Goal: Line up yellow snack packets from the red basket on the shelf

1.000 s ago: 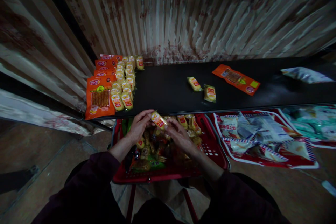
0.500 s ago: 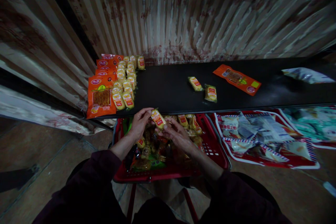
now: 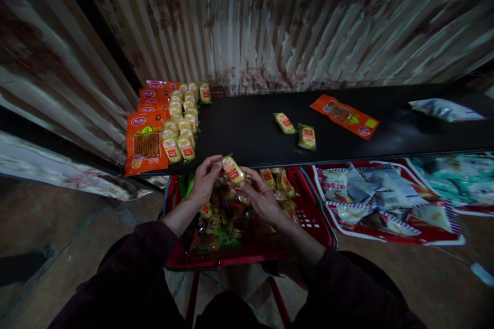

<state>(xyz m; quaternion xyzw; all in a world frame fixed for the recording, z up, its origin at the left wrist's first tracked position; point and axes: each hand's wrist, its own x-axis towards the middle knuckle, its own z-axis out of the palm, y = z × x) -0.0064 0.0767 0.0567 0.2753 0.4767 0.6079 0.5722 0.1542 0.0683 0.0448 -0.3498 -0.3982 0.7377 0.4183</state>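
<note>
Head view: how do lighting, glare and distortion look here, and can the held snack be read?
Head view: dim overall, dark sleeves nearly black; head view: pale sheen on the black shelf toward its right end; head view: wide-angle stretch fans out the backdrop's folds; head view: the wrapped yellow snack shows red label patches, but small print is unreadable.

Lifts the yellow snack packet point(image 3: 233, 170) slightly higher than a second ago, bringing its upper end farther across the front edge of the black shelf point(image 3: 247, 131) in view; tilts it a bit more steeply than then; raises the right hand's fingers point(image 3: 251, 174) with it; shifts the head view a touch rightward since half a second ago
</note>
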